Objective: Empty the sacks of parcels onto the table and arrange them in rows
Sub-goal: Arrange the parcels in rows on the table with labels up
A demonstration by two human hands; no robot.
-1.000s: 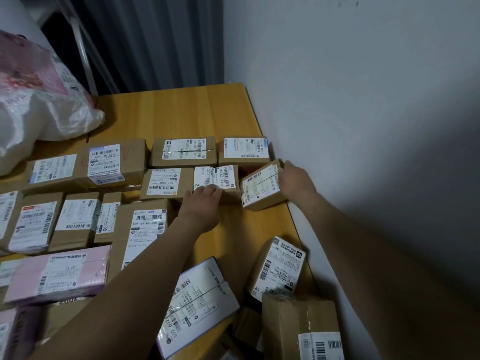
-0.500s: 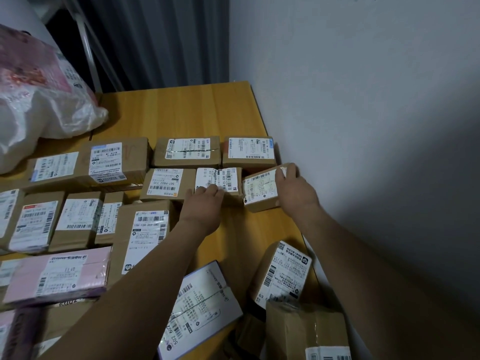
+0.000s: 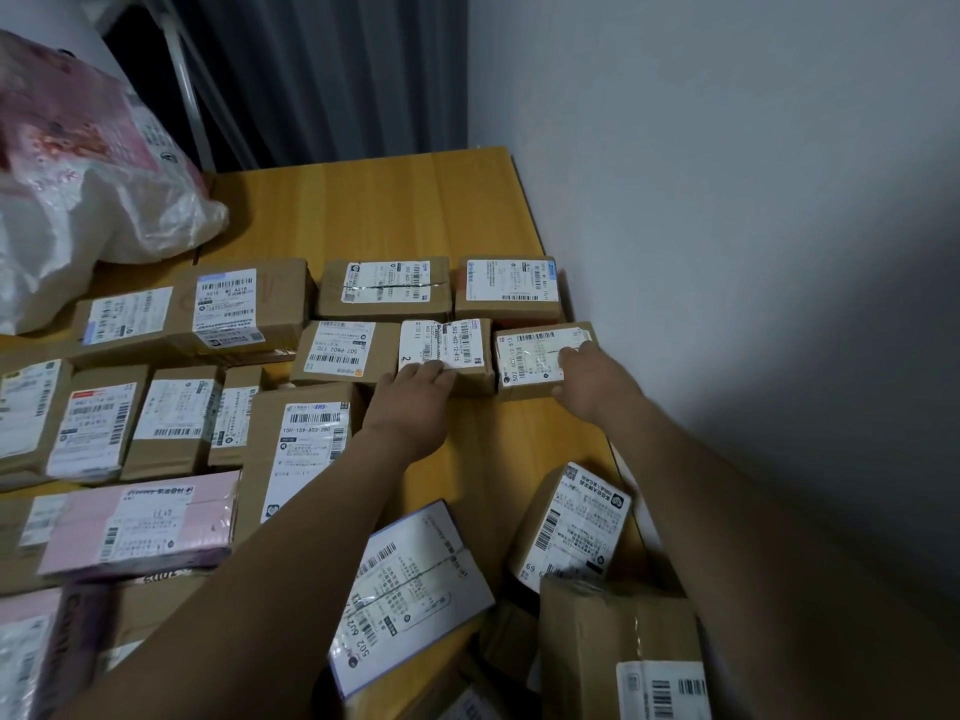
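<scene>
Labelled cardboard parcels lie in rows on the wooden table (image 3: 415,210). My right hand (image 3: 589,381) holds a small brown box (image 3: 530,358) at the right end of the second row, fingers on its top label and thumb on its near side; the box lies flat. My left hand (image 3: 410,402) rests with straight fingers on the near edge of the neighbouring small parcel (image 3: 447,345). A white and pink plastic sack (image 3: 93,189) sits at the back left.
Loose parcels lie near me: a flat white-labelled one (image 3: 410,579), a tilted box (image 3: 571,527) and a larger taped box (image 3: 618,652). A pink parcel (image 3: 140,527) lies at the left. A grey wall (image 3: 727,252) runs along the table's right edge.
My right hand has brought the small brown box down from a tilt to lie flat at the end of the second row. My left hand stays on the neighbouring parcel.
</scene>
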